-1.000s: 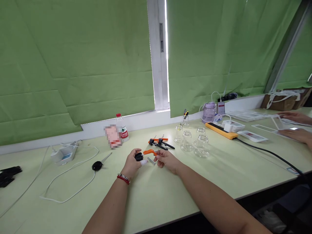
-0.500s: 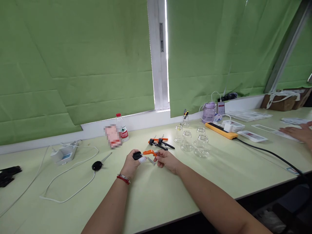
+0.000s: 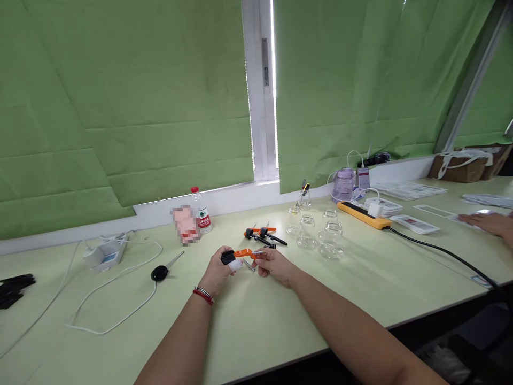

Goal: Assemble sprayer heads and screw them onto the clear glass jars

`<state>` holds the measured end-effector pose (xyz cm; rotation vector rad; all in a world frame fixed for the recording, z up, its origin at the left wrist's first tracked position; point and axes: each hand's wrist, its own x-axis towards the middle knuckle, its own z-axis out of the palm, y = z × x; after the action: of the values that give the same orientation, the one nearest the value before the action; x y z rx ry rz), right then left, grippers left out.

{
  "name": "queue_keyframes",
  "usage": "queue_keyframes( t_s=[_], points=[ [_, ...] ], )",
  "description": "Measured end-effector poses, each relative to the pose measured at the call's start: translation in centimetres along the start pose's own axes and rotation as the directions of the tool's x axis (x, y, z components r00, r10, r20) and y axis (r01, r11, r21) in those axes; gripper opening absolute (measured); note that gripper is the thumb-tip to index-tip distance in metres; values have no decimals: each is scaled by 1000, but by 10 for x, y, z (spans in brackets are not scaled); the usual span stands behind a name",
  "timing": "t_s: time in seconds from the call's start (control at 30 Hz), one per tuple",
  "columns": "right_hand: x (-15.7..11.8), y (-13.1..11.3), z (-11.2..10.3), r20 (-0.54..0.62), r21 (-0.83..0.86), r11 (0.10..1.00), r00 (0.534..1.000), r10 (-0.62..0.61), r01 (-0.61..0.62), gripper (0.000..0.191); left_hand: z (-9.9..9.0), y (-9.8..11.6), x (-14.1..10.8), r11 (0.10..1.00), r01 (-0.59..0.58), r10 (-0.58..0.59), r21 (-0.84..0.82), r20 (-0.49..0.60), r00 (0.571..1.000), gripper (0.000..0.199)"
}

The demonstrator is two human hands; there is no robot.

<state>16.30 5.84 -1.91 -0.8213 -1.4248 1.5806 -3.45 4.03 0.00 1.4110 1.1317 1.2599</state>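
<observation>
My left hand [image 3: 215, 274], with a white wrap on one finger, is closed around a black plastic part [image 3: 227, 258]. A curved orange piece [image 3: 243, 253] extends rightward from that part and meets its end. At the orange piece's right end, the fingers of my right hand [image 3: 276, 266] pinch a thin metal rod [image 3: 257, 252], partly hidden by the fingers. A silver bolt [image 3: 248, 266] shows just below, between both hands; whether it touches the table I cannot tell. Just behind lie orange-and-black clamp-like assemblies [image 3: 262, 233] with metal rods sticking up.
Several glass jars [image 3: 307, 235] stand right of the assemblies. An orange power strip [image 3: 360, 215] and its black cable lie beyond. Leftward are a black-headed probe [image 3: 160, 273], a white cable and a white socket block [image 3: 106, 252]. A water bottle [image 3: 204, 219] stands behind. Another person's hand [image 3: 487, 222] is at far right.
The gap between the black part and the orange piece, where metal showed, has closed. The other person's hand has shifted slightly on the papers.
</observation>
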Motion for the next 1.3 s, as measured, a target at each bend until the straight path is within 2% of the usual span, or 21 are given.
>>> queue_keyframes(
  t_s=[0.63,1.3],
  points=[
    [1,2,0,26,0,1000,1000,-17,17,40,0,1,-2,1000,2,-2,2,7,1000,41],
    [2,4,4,30,18,1000,1000,0,0,48,3,5,-5,1000,13,-13,2,63,998,41]
  ],
)
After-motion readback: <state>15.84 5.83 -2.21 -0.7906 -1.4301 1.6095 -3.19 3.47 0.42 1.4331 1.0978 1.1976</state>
